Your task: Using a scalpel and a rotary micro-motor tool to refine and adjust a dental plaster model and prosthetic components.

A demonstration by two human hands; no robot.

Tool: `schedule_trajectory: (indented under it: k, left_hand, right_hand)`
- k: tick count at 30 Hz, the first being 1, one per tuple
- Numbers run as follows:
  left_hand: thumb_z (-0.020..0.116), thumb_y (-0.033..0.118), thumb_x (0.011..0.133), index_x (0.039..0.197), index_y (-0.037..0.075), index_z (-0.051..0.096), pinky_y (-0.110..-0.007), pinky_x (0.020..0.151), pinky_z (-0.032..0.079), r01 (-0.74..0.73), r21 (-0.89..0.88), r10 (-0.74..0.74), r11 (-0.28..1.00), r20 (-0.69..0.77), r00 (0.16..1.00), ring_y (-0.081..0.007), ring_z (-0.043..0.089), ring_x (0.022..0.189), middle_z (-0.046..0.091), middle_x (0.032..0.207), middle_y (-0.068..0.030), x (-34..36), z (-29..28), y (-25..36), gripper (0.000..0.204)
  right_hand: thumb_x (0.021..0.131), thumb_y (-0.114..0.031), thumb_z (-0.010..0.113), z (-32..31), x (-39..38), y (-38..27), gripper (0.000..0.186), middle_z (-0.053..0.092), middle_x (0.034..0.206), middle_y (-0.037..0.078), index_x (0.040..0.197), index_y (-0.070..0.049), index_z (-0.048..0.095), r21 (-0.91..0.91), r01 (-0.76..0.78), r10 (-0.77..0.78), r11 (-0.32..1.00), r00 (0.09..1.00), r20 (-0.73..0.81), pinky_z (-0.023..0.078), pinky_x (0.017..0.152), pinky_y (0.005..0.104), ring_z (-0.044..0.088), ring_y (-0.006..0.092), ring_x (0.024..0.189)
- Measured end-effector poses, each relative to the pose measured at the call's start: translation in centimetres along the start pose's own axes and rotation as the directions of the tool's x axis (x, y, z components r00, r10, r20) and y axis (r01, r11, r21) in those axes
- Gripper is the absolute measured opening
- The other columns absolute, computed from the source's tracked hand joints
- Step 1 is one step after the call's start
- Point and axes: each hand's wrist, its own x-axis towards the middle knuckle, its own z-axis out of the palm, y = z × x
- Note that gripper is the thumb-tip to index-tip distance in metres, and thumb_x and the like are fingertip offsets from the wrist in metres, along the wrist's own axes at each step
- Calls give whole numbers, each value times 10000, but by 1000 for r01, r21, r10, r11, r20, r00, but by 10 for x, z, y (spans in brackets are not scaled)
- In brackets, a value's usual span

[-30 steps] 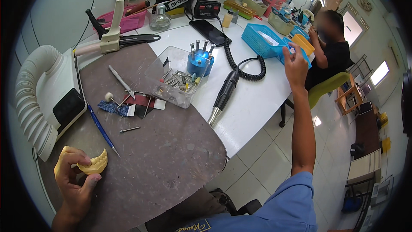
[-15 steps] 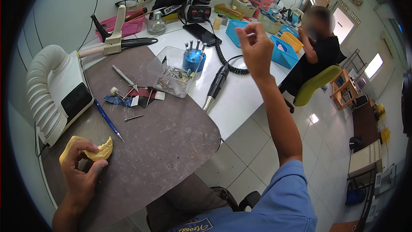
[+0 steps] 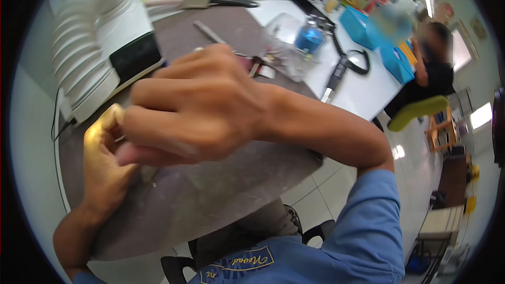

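Close together, two hands work above the grey counter [image 3: 210, 205]: the right hand [image 3: 194, 113], fingers curled, crosses over the left hand [image 3: 105, 163], which grips one yellowish piece [image 3: 108, 121], mostly hidden. Behind them sits one white ribbed machine [image 3: 100, 52]; beyond the right wrist, one black handpiece [image 3: 335, 73].

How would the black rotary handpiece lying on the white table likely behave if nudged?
The handpiece looks round and slim, so it may roll sideways. Its coiled black cord would probably tug it back. It appears rigid, not floppy, and lies well clear of the right hand.
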Motion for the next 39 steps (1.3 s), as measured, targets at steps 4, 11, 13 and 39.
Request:
schedule_trajectory:
  k: [4,11,13,39]
  left_hand:
    - [707,-62,820,1005,3,519,-253,834,554,245,-329,-262,912,-5,965,-169,648,977,594,1033,-91,-4,-5,6,271]
    - [725,-63,815,1077,2,512,-320,893,537,313,-630,-394,711,12,919,-213,636,1040,586,1078,-122,-16,-7,8,344]
    - [711,-58,816,1079,13,508,-311,880,535,286,-613,-356,736,8,934,-202,628,1028,566,1090,-120,-20,-5,8,340]
    - [563,193,986,1181,8,542,-276,910,503,326,-492,-332,807,78,940,-122,601,1015,591,1142,-83,-9,-14,3,270]
  right_hand:
    - [732,-248,716,-1,-14,-9,221,521,806,13,832,-89,600,-57,-42,45,997,997,54,380,411,230,493,82,564]
    - [747,-259,755,-4,-10,-8,280,572,915,41,907,-84,607,28,-398,380,917,892,245,457,488,254,574,122,635]
    - [750,-244,779,-5,-13,-11,305,580,922,47,938,-80,604,78,-493,448,867,837,315,490,525,282,621,148,700]
    - [708,-102,817,-2,-4,-17,411,658,1110,150,1086,-27,673,-24,-597,549,802,720,424,545,801,348,672,274,961]
